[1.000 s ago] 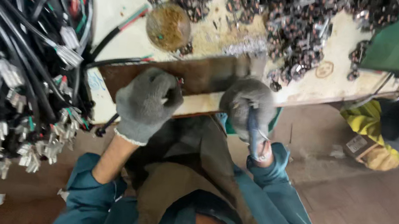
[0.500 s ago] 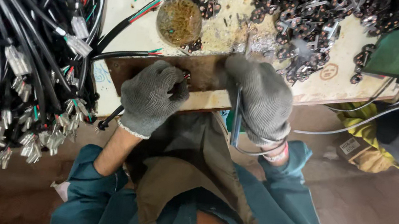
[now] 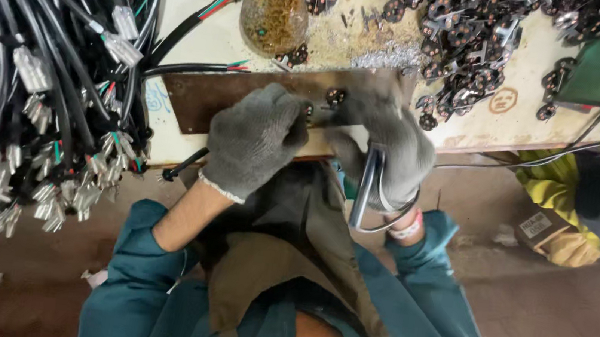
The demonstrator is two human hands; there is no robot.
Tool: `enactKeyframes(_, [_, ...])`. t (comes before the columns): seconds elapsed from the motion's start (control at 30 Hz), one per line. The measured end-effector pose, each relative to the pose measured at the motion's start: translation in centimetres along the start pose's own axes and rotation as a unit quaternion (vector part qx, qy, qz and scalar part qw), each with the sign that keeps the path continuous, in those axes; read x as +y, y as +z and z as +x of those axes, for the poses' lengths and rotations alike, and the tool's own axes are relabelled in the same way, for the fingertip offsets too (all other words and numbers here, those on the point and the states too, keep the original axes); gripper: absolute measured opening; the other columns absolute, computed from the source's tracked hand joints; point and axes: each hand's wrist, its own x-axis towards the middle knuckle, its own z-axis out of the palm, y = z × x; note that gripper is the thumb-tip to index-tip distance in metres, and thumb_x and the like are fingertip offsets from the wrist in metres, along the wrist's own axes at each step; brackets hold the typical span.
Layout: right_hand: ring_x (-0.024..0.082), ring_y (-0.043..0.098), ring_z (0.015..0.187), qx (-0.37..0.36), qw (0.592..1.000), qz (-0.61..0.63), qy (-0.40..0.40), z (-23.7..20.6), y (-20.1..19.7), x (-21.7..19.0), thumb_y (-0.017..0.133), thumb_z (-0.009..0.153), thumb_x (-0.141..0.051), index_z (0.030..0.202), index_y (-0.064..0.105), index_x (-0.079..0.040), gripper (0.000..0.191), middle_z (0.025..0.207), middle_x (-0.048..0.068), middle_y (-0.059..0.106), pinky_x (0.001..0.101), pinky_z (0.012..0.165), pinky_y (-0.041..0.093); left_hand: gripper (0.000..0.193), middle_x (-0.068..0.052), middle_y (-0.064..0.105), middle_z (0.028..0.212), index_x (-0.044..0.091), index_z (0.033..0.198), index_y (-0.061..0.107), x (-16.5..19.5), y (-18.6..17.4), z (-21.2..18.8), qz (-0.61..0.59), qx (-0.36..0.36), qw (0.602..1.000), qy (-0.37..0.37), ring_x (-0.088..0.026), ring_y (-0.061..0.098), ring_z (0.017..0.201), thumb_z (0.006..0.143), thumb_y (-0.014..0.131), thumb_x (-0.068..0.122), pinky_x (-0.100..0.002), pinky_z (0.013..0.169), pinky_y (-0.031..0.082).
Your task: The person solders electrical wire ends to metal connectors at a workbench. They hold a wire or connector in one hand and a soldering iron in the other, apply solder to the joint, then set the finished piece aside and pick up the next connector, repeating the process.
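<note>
Between both gloves' fingers (image 3: 299, 112), small connector (image 3: 335, 96).

Small white label (image 3: 536, 225) on tan package (image 3: 570, 244), floor right.

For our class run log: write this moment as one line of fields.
left hand: gloved, on brown board | right hand: gloved, holds metal tool, at small round part | cable bundle: left of board
</note>
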Motion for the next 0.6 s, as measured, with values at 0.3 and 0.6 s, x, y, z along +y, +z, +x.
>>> enactKeyframes(0.3, [0.029, 0.071, 0.087, 0.000, 0.999, 0.038, 0.026, -2.3, 4.6, 0.9, 0.083, 0.088, -0.013, 0.109, 0.061, -0.007, 0.031, 0.096, 0.013, 0.072, 0.0371, 0.075, 0.056, 0.027, -0.007, 0.065, 0.101, 0.015, 0.106, 0.067, -1.3, 1.6, -1.6, -0.004, -0.011, 1.000, -0.001, -0.028, 0.067, 0.089, 0.083, 0.079, 0.023, -0.043, 0.068, 0.053])
enactKeyframes(0.6, [0.020, 0.055, 0.091, 0.219, 0.944, 0.217, 0.119, -4.7, 6.2, 2.1, 0.076, 0.108, -0.016, 0.117, 0.052, -0.007, 0.026, 0.111, 0.005, 0.056, 0.0344, 0.083, 0.049, 0.032, -0.011, 0.069, 0.104, 0.008, 0.119, 0.070, 1.8, -3.7, -5.7, 0.137, -0.020, 0.989, -0.058, -0.033, 0.066, 0.092, 0.089, 0.076, 0.020, -0.049, 0.079, 0.053])
